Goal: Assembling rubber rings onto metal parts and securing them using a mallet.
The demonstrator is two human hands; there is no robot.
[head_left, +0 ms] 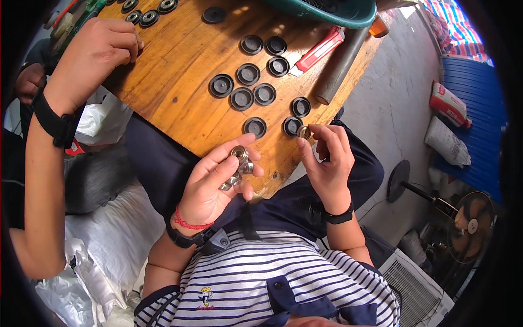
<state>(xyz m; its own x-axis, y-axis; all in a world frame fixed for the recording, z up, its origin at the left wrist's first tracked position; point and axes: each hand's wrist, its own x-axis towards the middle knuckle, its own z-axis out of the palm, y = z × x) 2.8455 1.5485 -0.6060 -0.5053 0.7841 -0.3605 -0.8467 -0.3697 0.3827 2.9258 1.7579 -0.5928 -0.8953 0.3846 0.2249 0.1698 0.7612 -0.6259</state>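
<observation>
In my left hand [210,180] lie several small metal ball bearings [238,152], cupped between thumb and fingers near the table's front edge. My right hand [329,155] pinches one bearing [304,132] between thumb and forefinger. That bearing is held at the edge of a round black cap [292,126]; whether they touch I cannot tell. Several more black caps, hollow side up, are spread over the wooden table [180,82], one [255,127] just beyond my left fingertips.
A red utility knife [318,52] and a dark round bar [343,65] lie at the table's right. A green basin [327,13] stands at the back. Another person's hand [111,46] rests at the left, near caps fitted with bearings [149,18]. A fan [471,225] stands on the floor.
</observation>
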